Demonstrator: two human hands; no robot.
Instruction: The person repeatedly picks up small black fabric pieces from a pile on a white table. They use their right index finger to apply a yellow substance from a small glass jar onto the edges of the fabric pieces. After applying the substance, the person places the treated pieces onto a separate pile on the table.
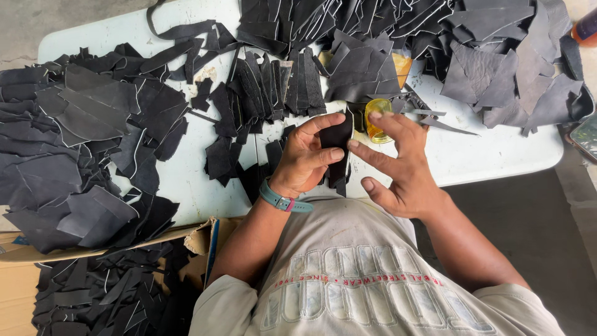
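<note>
— Leather piece (pixel 337 146), black and narrow, stands upright in my left hand (pixel 305 158) at the centre of the frame; the grip there is closed on it, thumb and fingers on its edges. My right hand (pixel 398 165) is spread flat, its fingertips touching the right edge of the piece and holding nothing.

— Which step is that, you think?

— I judge it is checking or smoothing one piece, between picking and putting down. The next move calls for a free place to lay it.

— Is there room?

— Little. The heaps of black offcuts (pixel 81 143) cover the left and top of the white bench (pixel 485 155); bare surface shows only at the right of centre, beside the yellow jar (pixel 377 121). The bench edge runs just under my wrists, and a cardboard box (pixel 37 274) of scraps sits in the lower left.
</note>
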